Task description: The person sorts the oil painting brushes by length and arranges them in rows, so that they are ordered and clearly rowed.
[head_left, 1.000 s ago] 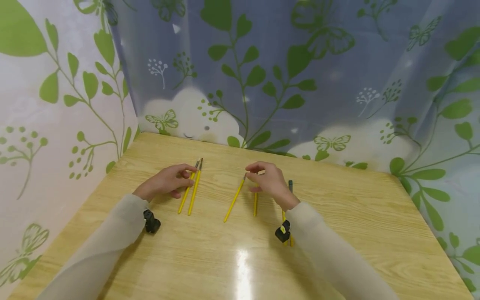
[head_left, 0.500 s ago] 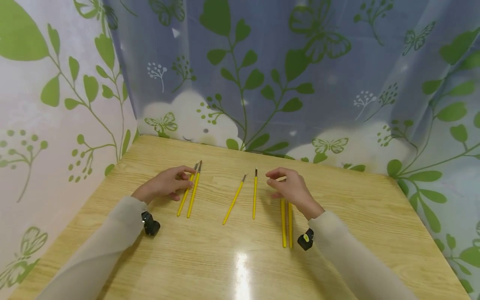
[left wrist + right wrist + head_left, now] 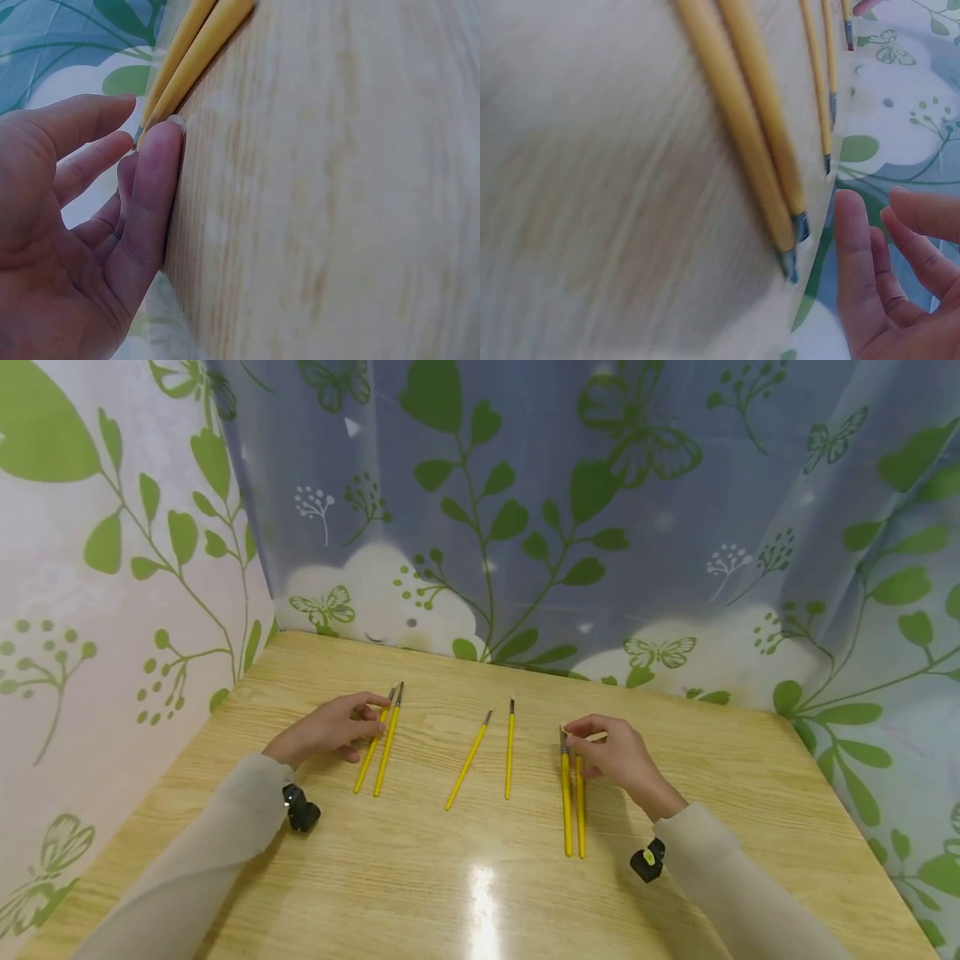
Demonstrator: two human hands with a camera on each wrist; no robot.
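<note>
Six-inch-like slim paintbrushes with yellow handles and dark ferrules lie in pairs on the wooden table. At the left pair, my left hand [image 3: 330,728] has its fingers beside the upper part of the outer paintbrush [image 3: 366,767]; its companion paintbrush [image 3: 387,752] lies just right. The left wrist view shows thumb and fingers apart, close to the yellow handles [image 3: 199,60]. My right hand [image 3: 618,758] hovers at the bristle ends of two thicker paintbrushes [image 3: 567,806]. In the right wrist view, its fingers [image 3: 855,247] are spread past the brush tips, holding nothing.
Between the hands lie two thinner paintbrushes, one slanted [image 3: 468,764] and one nearly straight [image 3: 510,756]. The wooden table [image 3: 375,893] meets a leaf-patterned blue curtain [image 3: 525,568] at the back. Another patterned panel [image 3: 150,610] borders its left side.
My right hand has moved right, from the two middle paintbrushes to the thicker right pair, uncovering the middle ones. The left hand stays by the left pair.
</note>
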